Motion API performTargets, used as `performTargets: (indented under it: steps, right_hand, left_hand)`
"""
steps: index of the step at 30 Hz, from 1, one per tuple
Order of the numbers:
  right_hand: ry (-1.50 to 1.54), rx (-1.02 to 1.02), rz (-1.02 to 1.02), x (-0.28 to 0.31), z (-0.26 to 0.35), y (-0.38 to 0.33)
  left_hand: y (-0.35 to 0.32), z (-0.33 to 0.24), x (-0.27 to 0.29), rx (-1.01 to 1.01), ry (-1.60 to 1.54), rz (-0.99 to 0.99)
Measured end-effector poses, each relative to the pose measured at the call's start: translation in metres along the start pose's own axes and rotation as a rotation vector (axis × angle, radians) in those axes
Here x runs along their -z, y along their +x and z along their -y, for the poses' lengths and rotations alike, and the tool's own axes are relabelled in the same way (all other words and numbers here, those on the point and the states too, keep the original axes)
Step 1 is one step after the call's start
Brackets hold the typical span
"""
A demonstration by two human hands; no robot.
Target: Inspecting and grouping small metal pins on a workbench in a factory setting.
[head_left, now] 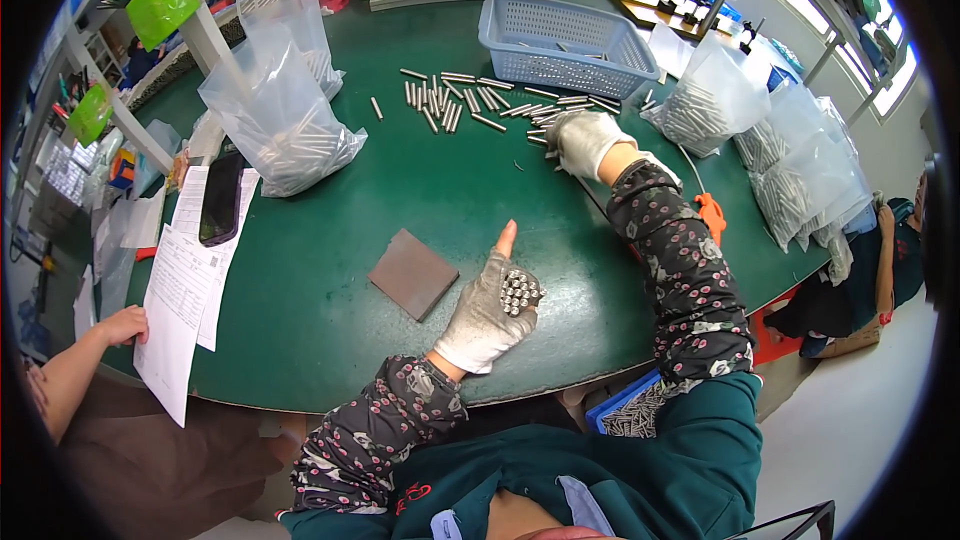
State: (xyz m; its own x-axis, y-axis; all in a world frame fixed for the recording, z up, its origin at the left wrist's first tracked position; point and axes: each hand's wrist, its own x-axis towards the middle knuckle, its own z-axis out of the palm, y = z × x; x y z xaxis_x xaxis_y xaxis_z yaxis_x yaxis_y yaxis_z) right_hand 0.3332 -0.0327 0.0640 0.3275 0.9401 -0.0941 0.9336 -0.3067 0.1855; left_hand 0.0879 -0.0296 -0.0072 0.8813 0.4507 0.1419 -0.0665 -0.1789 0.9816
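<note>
My left hand (488, 312), in a worn white glove with a bare thumb sticking out, is closed around a bundle of metal pins (520, 292). Their round, shiny ends face up. Farther off to the right, my right hand (588, 143), gloved as well, reaches down at the edge of the loose metal pins (450, 100) scattered over the green table (320, 290). Its fingers are curled together, and whatever lies under them is hidden. Beside my left hand a flat brown square block (414, 274) rests on the table.
A blue plastic basket (565, 65) stands beyond the pins. Clear bags of pins stand on the left (290, 145) and right (708, 105). Another person's hand (126, 325) touches papers (180, 290) near a phone (221, 200). A blue bin of small metal parts (630, 414) sits below the table edge.
</note>
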Motion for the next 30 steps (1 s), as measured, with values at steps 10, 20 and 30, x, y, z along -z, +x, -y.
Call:
performTargets:
  steps: [10, 20, 30]
  right_hand:
    - [0.036, 0.131, -0.063, -0.016, -0.013, -0.007]
    - [-0.172, -0.153, 0.182, -0.003, 0.009, 0.007]
    - [0.224, -0.156, -0.452, -0.004, 0.016, -0.042]
  left_hand:
    - [-0.003, -0.004, 0.003, -0.016, 0.047, 0.007]
    - [0.0, 0.001, 0.003, -0.034, 0.027, -0.003]
    - [0.004, -0.002, 0.003, -0.03, -0.052, 0.005]
